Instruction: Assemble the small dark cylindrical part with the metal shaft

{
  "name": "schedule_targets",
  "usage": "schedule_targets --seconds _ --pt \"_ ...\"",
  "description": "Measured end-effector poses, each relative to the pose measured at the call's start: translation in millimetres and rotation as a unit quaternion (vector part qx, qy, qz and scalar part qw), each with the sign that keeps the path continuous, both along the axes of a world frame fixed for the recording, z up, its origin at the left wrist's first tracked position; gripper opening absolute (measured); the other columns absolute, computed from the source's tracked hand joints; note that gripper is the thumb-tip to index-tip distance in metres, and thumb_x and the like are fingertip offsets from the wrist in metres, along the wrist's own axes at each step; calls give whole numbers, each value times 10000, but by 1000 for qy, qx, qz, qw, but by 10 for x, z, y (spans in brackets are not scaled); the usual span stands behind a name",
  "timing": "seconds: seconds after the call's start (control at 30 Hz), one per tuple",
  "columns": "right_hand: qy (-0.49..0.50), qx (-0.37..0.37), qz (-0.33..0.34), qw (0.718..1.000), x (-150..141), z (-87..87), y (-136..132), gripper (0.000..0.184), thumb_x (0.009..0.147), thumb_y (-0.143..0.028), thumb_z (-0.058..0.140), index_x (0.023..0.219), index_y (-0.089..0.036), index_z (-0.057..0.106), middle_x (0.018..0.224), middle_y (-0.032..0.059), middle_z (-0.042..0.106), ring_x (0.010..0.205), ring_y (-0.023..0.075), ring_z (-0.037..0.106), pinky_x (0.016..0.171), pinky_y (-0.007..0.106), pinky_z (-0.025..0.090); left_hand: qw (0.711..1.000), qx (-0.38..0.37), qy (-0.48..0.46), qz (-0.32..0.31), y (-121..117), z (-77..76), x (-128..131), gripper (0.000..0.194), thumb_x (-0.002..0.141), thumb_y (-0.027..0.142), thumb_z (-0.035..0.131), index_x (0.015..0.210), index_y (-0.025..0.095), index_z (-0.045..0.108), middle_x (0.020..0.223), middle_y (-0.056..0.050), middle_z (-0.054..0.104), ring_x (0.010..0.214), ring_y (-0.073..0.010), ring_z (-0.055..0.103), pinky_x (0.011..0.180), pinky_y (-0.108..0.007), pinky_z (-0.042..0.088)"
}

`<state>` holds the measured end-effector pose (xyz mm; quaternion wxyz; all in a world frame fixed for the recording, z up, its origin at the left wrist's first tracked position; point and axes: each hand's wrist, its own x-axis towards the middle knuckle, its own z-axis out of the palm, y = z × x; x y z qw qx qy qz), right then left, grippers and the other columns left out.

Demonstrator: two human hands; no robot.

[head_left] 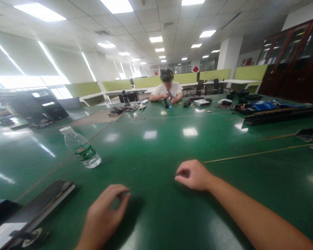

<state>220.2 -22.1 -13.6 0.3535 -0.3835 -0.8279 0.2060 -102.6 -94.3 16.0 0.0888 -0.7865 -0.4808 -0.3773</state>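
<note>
two bare hands work low over a green table (156, 222). nearest, the person's left hand (104, 211) is loosely curled, its thumb and fingertips slightly apart. to its left lies a dark slab-like object (45, 199) with a pale edge. a little farther off, the right hand (194, 175) pinches a small dark piece (179, 174) between thumb and fingers, which mostly hide it. just beyond that hand, a thin yellowish rod (250, 155) runs off to the right; leftward stands a green-labelled water bottle (80, 147). across the table, a co-worker in a white top (177, 89) bends over a dark device.
</note>
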Motion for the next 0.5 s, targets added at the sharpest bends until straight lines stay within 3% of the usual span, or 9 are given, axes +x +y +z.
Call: schedule_targets --seconds 0.1,0.23,0.37,0.5 --pt "-10 2 12 1000 12 1 2 143 812 -325 705 800 -188 743 724 20 724 625 142 629 622 244 455 981 3 91 -169 260 -32 629 183 891 149 558 1048 222 620 962 -30 684 831 -166 633 740 -294 511" --pt "-23 16 34 999 15 -20 16 145 796 -286 700 699 -180 706 646 7 689 571 130 594 570 232 413 958 -9 166 -232 514 -8 1184 259 852 115 558 1088 203 618 984 -57 680 814 -188 625 684 -312 495" --pt "-19 20 18 999 0 -25 20 173 804 -271 681 664 -170 685 633 7 673 569 124 579 568 230 403 957 -25 160 -241 641 -66 1294 186 840 76 536 947 181 647 852 -52 666 773 -185 621 685 -311 502" --pt "-3 -10 38 999 -5 -9 8 150 812 -324 701 784 -180 733 679 4 694 583 120 597 566 218 421 969 -43 97 -224 636 -49 1141 136 891 134 544 934 182 663 881 -48 685 810 -178 632 737 -307 526"
